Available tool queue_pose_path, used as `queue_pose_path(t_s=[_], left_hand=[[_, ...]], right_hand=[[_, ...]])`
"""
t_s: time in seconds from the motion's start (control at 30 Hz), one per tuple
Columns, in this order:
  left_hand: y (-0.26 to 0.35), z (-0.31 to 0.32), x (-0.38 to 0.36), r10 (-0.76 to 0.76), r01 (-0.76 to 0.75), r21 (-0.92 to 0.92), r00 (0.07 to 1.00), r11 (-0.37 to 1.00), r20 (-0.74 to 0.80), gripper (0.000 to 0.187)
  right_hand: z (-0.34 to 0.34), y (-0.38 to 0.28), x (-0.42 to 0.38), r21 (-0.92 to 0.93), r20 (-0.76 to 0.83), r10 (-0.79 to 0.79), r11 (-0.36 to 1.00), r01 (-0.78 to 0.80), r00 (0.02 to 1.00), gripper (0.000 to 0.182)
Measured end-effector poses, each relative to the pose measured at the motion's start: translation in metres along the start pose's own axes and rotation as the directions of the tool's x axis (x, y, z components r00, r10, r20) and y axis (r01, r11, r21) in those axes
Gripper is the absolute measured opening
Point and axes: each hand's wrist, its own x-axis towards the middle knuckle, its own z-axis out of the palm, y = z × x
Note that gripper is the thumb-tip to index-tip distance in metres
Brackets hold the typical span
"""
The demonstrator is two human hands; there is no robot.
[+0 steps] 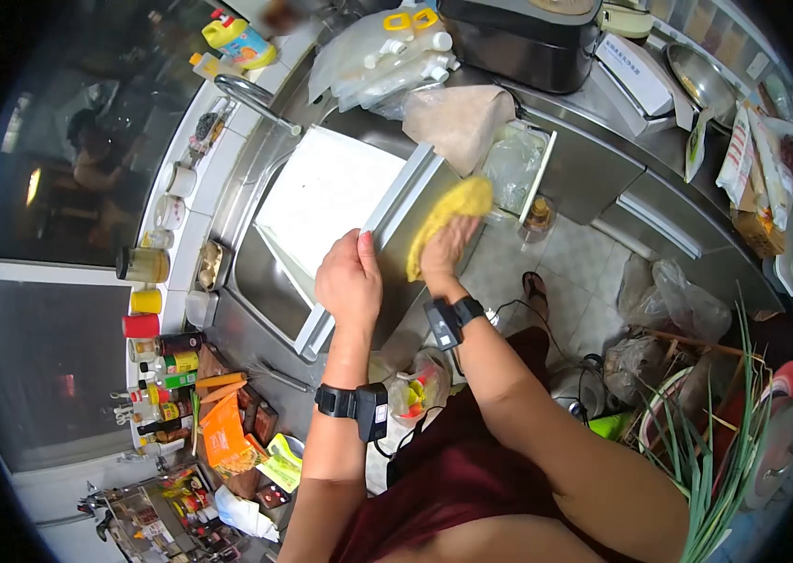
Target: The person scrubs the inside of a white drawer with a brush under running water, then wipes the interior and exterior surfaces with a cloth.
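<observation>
White, shallow-walled, box-shaped drawer (329,183) with a flat grey metal front (418,206), tilted over the stainless-steel sink (248,281) and partly inside the basin. Long axis of the front along a diagonal, from upper right, near a crumpled beige cloth (457,124), to lower left, near a wire whisk (282,377); white interior turned toward the curved chrome tap (256,101), outer metal face turned toward the tiled floor (570,272). At the pale upper edge, left hand (349,281) with fingers bent closed over the drawer, fingertips mostly out of sight. Against the metal face, right hand (446,249) on a fuzzy yellow cloth (462,199), fingers partly extended; impossible to tell whether pinching or only pressing it. On each wrist, a black strapped device (356,403). Beyond the sink, clear plastic pouches with white caps (359,70); at lower left, an orange packet (227,436); at lower right, long green stalks (710,469).
</observation>
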Motion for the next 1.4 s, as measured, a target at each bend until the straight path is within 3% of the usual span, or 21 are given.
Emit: queue_pose_path(t_s=[0.1,0.13,0.17,0.2,0.3,0.37,0.4,0.43,0.47,0.53,0.63,0.73,0.77,0.83,0.9,1.0,1.1,1.2,1.3,1.4], left_hand=[[0.002,-0.001,0.002,0.003,-0.003,-0.012,0.999,1.000,-0.046,0.030],[0.003,0.001,0.002,0.005,-0.006,-0.018,0.998,1.000,-0.061,0.031],[0.003,0.001,0.000,0.007,-0.008,-0.019,0.998,1.000,-0.064,0.031],[0.002,0.001,-0.001,0.012,-0.013,-0.021,0.998,1.000,-0.063,0.032],[0.003,0.003,0.002,0.021,-0.022,-0.017,0.998,1.000,-0.062,0.033],[0.003,0.002,0.002,0.016,-0.016,-0.008,0.998,1.000,-0.055,0.035],[0.003,0.002,0.001,0.018,-0.018,-0.008,0.998,1.000,-0.065,0.035],[0.003,0.003,0.002,0.021,-0.021,-0.008,0.997,1.000,-0.076,0.035],[0.003,0.004,0.001,0.021,-0.022,-0.005,0.996,1.000,-0.085,0.035],[0.006,0.002,0.002,0.007,-0.007,-0.003,0.998,1.000,-0.058,0.035],[0.007,0.002,0.006,0.007,-0.007,-0.003,0.999,1.000,-0.053,0.035],[0.007,0.000,0.003,-0.015,0.015,0.005,0.999,1.000,-0.040,0.035],[0.007,0.001,0.004,-0.022,0.022,0.005,0.999,1.000,-0.033,0.035],[0.007,0.002,0.004,-0.018,0.019,0.016,0.999,1.000,-0.049,0.035],[0.007,0.003,0.002,-0.019,0.020,0.025,0.998,0.999,-0.054,0.035],[0.007,0.002,0.003,-0.004,0.006,0.028,0.998,1.000,-0.064,0.035],[0.004,0.004,0.003,-0.003,0.004,0.026,0.998,1.000,-0.058,0.037],[0.007,0.002,0.003,-0.030,0.030,0.028,0.999,0.999,-0.020,0.041],[0.008,0.002,0.004,-0.034,0.035,0.049,0.999,0.998,-0.020,0.041],[0.008,0.004,0.003,-0.013,0.016,0.064,0.999,0.998,-0.050,0.038]], right_hand=[[0.012,0.030,-0.050,0.124,-0.024,-0.080,0.989,0.082,0.997,0.057],[0.013,0.034,-0.054,0.060,-0.021,-0.118,0.991,0.119,0.993,0.063],[0.011,0.035,-0.065,0.203,0.130,0.103,0.971,-0.128,0.986,0.064],[-0.002,0.021,-0.065,0.296,0.299,0.297,0.874,-0.384,0.907,0.064],[0.001,-0.003,-0.083,0.167,0.438,0.370,0.862,-0.479,0.819,0.055],[-0.013,-0.025,-0.063,0.167,0.400,0.330,0.891,-0.422,0.855,0.043],[-0.030,-0.041,-0.031,0.244,0.424,0.366,0.835,-0.493,0.829,0.037],[-0.020,-0.048,-0.016,0.261,0.251,0.288,0.899,-0.351,0.924,0.028],[-0.029,-0.053,0.011,0.293,0.224,0.220,0.914,-0.281,0.949,0.032],[-0.047,-0.058,0.067,0.338,0.001,0.165,0.928,-0.156,0.986,0.035],[-0.032,-0.033,0.059,0.336,-0.034,0.115,0.937,-0.097,0.993,0.038],[-0.023,-0.002,0.023,0.082,0.186,0.064,0.993,-0.080,0.980,0.039],[-0.024,0.003,0.023,0.071,0.191,0.132,0.987,-0.147,0.973,0.042],[-0.027,0.001,0.026,0.285,0.244,0.329,0.875,-0.392,0.912,0.042],[-0.026,-0.001,0.029,0.408,0.191,0.397,0.800,-0.440,0.898,0.043],[-0.020,-0.005,0.035,0.522,0.319,0.661,0.476,-0.708,0.679,0.046],[-0.013,-0.006,0.024,0.170,0.366,0.326,0.898,-0.407,0.872,0.042],[-0.075,-0.053,0.089,0.460,0.250,0.185,0.841,-0.285,0.950,0.035],[-0.059,-0.045,0.112,0.307,0.131,0.167,0.930,-0.200,0.977,0.029],[-0.052,-0.021,0.116,0.472,0.176,0.099,0.865,-0.173,0.979,0.032]])
